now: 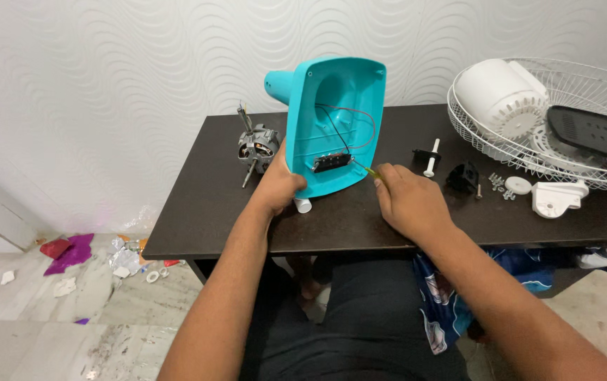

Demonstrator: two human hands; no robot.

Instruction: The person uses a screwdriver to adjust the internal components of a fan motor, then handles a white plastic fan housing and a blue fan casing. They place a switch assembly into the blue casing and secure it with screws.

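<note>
A person sits at a dark desk, seen from a head camera looking down. The left hand grasps the lower edge of a teal housing, holding it upright near the middle of the desk with its hollow inside facing the viewer. Inside, red and black wires loop down to a black switch block near the bottom rim. The right hand is clenched around a screwdriver (only its thin shaft shows), the tip touching the block's right end.

The work looks partway along: the fan lies in pieces. A bare motor stands left of the housing, a white grille rests at the far right, and loose screws and small brackets lie between. Both forearms reach forward from the lap, elbows bent, wrists low over the desk's front edge.
</note>
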